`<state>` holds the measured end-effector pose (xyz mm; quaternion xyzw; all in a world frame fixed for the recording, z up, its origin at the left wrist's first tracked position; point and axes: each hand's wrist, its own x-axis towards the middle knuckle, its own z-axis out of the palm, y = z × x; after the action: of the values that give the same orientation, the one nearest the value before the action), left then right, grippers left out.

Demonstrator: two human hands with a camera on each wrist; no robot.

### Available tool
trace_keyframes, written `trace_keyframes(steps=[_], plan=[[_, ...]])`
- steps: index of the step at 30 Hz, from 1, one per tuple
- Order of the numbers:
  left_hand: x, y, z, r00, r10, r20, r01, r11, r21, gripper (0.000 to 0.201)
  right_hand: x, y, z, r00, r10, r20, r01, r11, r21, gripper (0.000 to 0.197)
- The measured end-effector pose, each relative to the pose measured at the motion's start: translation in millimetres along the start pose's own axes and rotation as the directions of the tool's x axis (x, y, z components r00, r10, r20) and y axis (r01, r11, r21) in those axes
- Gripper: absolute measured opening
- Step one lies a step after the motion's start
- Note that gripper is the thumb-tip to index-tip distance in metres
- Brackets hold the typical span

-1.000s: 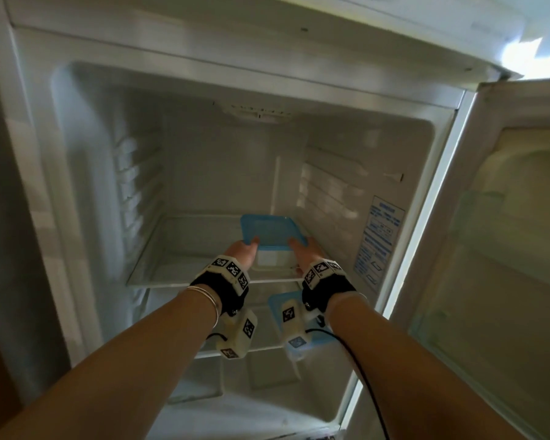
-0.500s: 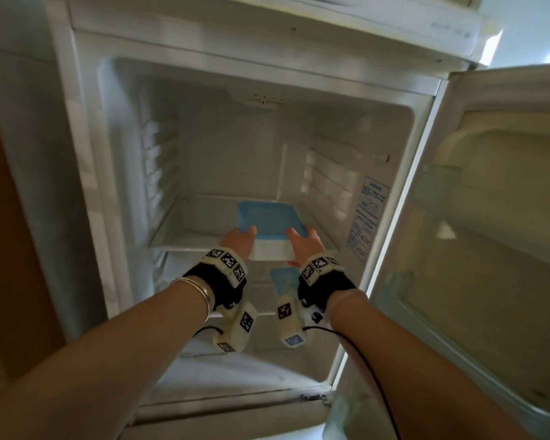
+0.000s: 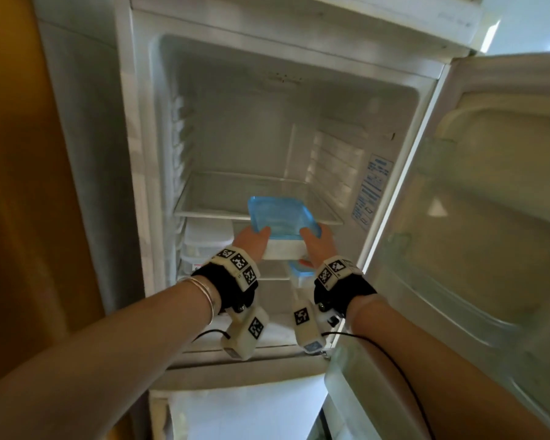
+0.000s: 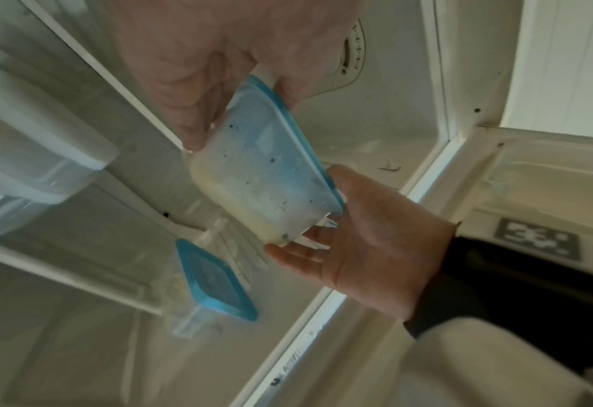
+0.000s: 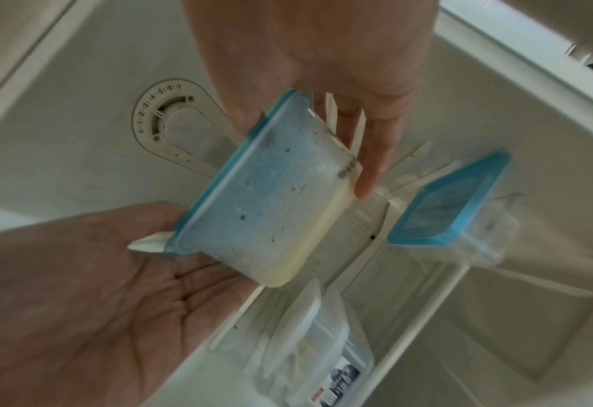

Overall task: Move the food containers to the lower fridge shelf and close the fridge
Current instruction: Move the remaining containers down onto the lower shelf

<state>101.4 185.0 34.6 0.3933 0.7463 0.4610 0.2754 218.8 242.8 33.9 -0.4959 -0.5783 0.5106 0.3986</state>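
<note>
A clear food container with a blue lid [image 3: 278, 217] hangs just in front of the upper glass shelf [image 3: 210, 214], clear of it. My left hand [image 3: 251, 239] grips its left end and my right hand [image 3: 316, 242] its right end, thumbs on the lid. In the left wrist view the container [image 4: 267, 176] sits between my left hand [image 4: 200, 68] and right hand [image 4: 368, 239]. The right wrist view shows its cloudy base [image 5: 270, 198] tilted, held by my right hand [image 5: 322, 55] and left hand [image 5: 96, 275]. A second blue-lidded container [image 3: 300, 271] stands on the lower shelf [image 3: 270, 278].
White-lidded containers [image 3: 207, 239] are stacked at the left of the lower shelf. The fridge door [image 3: 489, 217] stands open on the right. A thermostat dial [image 5: 162, 118] is on the ceiling of the compartment. An orange-brown wall [image 3: 29, 185] lies left of the fridge.
Both hands have drawn the blue-lidded container forward off the upper shelf and a little downward. The view has tilted, so more of the fridge front shows.
</note>
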Motion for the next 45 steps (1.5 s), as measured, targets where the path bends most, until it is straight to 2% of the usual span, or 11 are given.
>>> trace_keyframes(steps=[11, 19, 23, 31, 35, 38, 41, 45], plan=[[-12.3, -55.6, 8.1, 0.991, -0.089, 0.097, 0.086, 0.995, 0.042, 0.044, -16.3, 50.5, 20.4, 0.985, 0.166, -0.035, -0.168, 0.983, -0.077, 0.050], [22.9, -87.4, 14.5, 0.982, -0.126, 0.138, 0.124, 0.992, 0.020, 0.044, 18.7, 76.8, 44.2, 0.979, 0.200, -0.030, -0.202, 0.951, -0.234, 0.053], [46.5, -96.7, 14.2, 0.977, -0.161, 0.143, 0.155, 0.987, 0.053, 0.049, 38.4, 87.6, 57.8, 0.977, 0.214, -0.024, -0.213, 0.942, -0.260, 0.060], [79.4, -116.9, 22.8, 0.976, -0.151, 0.158, 0.147, 0.989, 0.033, 0.051, 73.0, 115.3, 74.1, 0.977, 0.212, 0.015, -0.198, 0.933, -0.300, 0.065], [84.6, -121.6, 26.0, 0.982, -0.134, 0.132, 0.136, 0.991, -0.008, 0.045, 79.0, 121.1, 77.2, 0.978, 0.206, 0.014, -0.186, 0.910, -0.371, 0.063], [87.4, -122.2, 28.2, 0.983, -0.142, 0.114, 0.145, 0.989, -0.016, 0.042, 85.0, 124.7, 76.6, 0.981, 0.193, 0.012, -0.163, 0.859, -0.485, 0.058], [88.3, -121.0, 27.3, 0.981, -0.166, 0.097, 0.167, 0.986, -0.005, 0.041, 86.9, 121.8, 73.5, 0.979, 0.203, 0.012, -0.170, 0.850, -0.499, 0.063], [86.2, -121.1, 27.0, 0.979, -0.182, 0.094, 0.180, 0.983, 0.028, 0.043, 83.4, 121.5, 69.5, 0.990, 0.123, 0.071, -0.057, 0.801, -0.596, 0.066]])
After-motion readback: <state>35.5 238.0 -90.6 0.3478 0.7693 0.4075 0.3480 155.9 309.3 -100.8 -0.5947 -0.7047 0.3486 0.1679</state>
